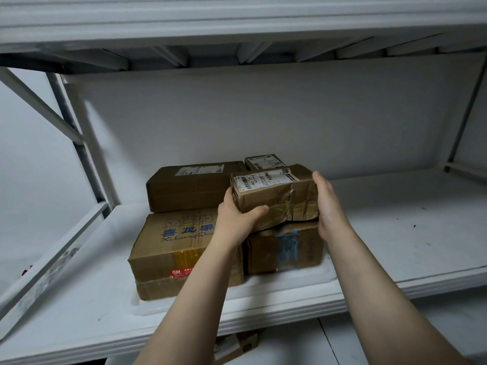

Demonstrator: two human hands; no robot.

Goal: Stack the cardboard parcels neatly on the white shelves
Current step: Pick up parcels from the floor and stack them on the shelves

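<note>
- Left hand [237, 217] grips the small parcel [276, 196] by its end; right hand [329, 206] presses flat, fingers straight.
- It sits on the pile [179, 246] near the left end of the shelf [395, 233].
- Maybe one more parcel [237, 346] waits below.

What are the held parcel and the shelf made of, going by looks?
Held parcel: brown cardboard, matte, crumpled and creased at the front; wrinkled glossy clear tape over it, white paper label on top. Shelf: smooth white, faintly glossy, with dark scuffs; likely painted metal given the thin angled braces, though a coated board cannot be ruled out.
</note>
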